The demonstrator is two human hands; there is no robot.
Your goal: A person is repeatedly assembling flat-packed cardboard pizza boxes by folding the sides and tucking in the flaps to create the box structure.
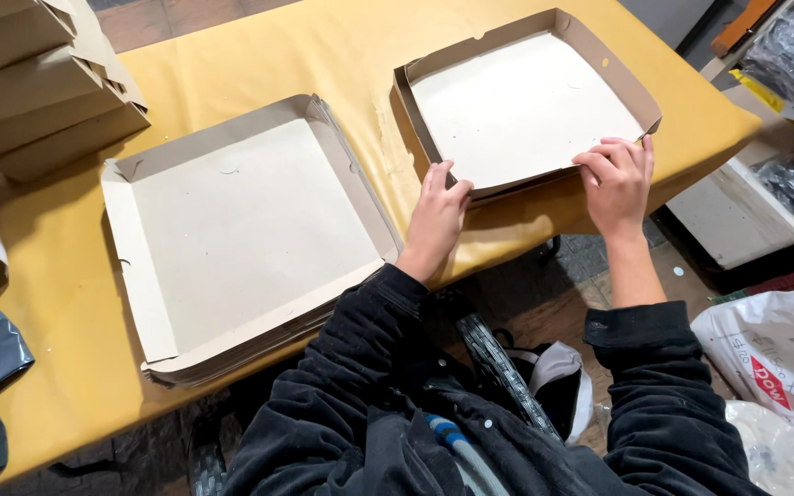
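Pressing down with both hands, left hand (pixel 436 216) and right hand (pixel 618 179), fingers bent over the near flap of a shallow square grey cardboard tray (pixel 521 106), just right of a stack of matching flat trays (pixel 241 230) on the mustard-yellow table (pixel 342 55).

The half-folded cardboard box (pixel 521 106) is pale grey inside, brown along its edges. The stack of flat blanks (pixel 245 230) shares that grey. The table cover (pixel 342 55) is mustard yellow; sleeves (pixel 360 386) look black, perhaps finely ribbed.
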